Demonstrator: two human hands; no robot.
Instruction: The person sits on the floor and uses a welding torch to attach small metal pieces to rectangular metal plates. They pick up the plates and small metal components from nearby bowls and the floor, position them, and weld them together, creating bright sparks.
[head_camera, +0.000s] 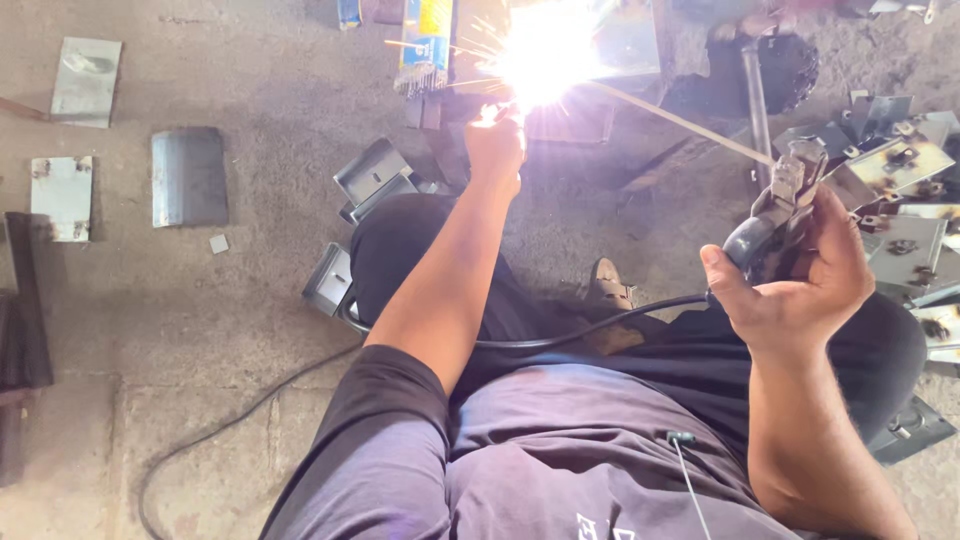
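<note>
Electrode holder (775, 215) in right fingers (722, 275) (gripped).

The right hand (800, 275) grips an electrode holder (775, 220) whose welding rod (680, 122) slants up to a white arc flare (545, 45) throwing sparks. The left hand (495, 148) reaches out just beside the flare — what it touches is lost in the glare. A black cable (590, 325) runs across the lap. Metal brackets (900, 170) lie piled at the right; flat steel plates (188, 176) sit on the concrete floor (200, 330).
</note>
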